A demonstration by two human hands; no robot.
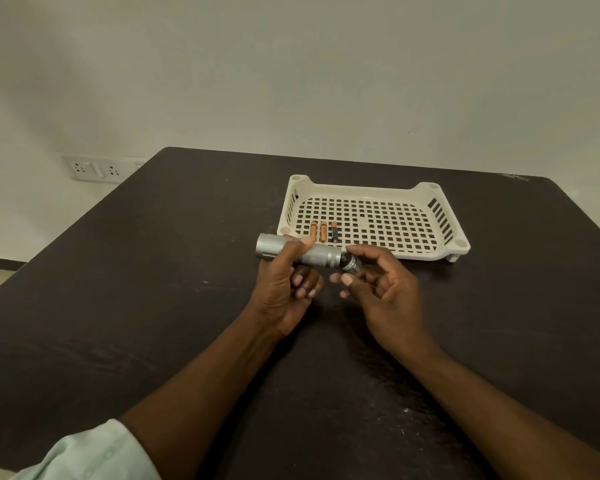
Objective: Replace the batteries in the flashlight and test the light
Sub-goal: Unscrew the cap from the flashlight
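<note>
A silver flashlight (317,253) lies level above the dark table, its head pointing left. My left hand (284,285) grips its knurled body from below, thumb on top. My right hand (383,285) pinches the tail cap (350,265) at the flashlight's right end, which sits tilted and slightly apart from the body. Three small batteries (323,231) lie side by side in the near left corner of a cream perforated tray (426,252) just behind my hands.
The dark table (153,271) stretches wide around my hands, its far edge meeting a pale wall. A wall socket plate (94,168) sits low on the wall at the left. The floor shows past the table's left edge.
</note>
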